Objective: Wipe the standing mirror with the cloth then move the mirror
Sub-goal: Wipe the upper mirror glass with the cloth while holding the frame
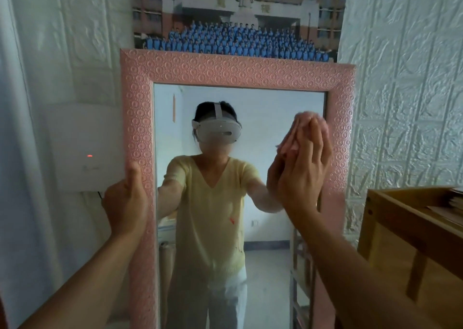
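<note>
A tall standing mirror with a wide pink embossed frame stands upright against the wall in the middle of the view. My left hand grips the frame's left edge at mid height, thumb up on the front. My right hand presses a bunched pink cloth flat against the glass near the right side of the frame, fingers pointing up. The cloth is mostly hidden behind my fingers. The glass reflects a person in a yellow top wearing a headset.
A wooden table or crate stands close on the right, next to the mirror's right edge. A white wall-mounted box with a red light sits left of the frame. A large group photo poster hangs behind the mirror's top.
</note>
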### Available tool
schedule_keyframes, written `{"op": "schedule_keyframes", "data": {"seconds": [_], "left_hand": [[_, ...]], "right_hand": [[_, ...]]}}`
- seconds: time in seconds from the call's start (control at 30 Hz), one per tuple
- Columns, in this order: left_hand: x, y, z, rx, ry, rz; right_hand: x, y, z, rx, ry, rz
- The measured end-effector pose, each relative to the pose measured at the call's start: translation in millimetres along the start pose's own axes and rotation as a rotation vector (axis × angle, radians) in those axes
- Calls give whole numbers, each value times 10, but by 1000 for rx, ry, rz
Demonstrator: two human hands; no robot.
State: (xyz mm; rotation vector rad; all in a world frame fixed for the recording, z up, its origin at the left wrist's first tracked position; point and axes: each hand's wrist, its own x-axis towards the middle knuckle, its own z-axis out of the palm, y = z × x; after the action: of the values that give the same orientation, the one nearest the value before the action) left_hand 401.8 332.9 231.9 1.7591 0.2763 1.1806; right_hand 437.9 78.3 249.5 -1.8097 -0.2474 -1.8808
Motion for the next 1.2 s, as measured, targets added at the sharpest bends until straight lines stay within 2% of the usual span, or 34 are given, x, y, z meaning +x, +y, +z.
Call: {"op": "schedule_keyframes", "data": {"seconds": [0.07,0.13,0.27,0.33,0.4,0.5,0.57,0.67,0.73,0.83,0.93,1.07,1.2], "left_hand": [[-5,-5,12,-10,10,5],[-6,-4,-22,-21,25,-8],[-10,21,-5,-32,17,-18],[37,-65,17,-14,2,-4],[75,-150,45,20,13,9],[98,-222,70,13,14,11],[93,-212,64,-10,-15,23],[69,-241,19,-90,-44,30],[-2,-349,9,-132,-69,-18],[-216,-543,-1,-151,-128,-106],[-366,-660,-1,-145,-138,-112],[-397,-730,15,-137,-127,-111],[-388,-742,17,-96,-60,-29]], "right_hand": [[65,-79,142,-1,0,5],[-220,-218,237,11,-58,-86],[-987,-405,165,76,-363,-354],[-927,-434,194,82,-390,-425],[-641,-501,292,84,-340,-419],[-399,-705,419,93,-248,-313],[-647,-797,408,98,-311,-310],[-1136,-797,314,82,-456,-490],[-1036,-863,335,77,-486,-540],[-487,-1123,590,62,-430,-516],[-268,-1277,829,72,-318,-451],[-1165,-1202,690,69,-299,-381],[-2050,-1102,336,69,-453,-416]]}}
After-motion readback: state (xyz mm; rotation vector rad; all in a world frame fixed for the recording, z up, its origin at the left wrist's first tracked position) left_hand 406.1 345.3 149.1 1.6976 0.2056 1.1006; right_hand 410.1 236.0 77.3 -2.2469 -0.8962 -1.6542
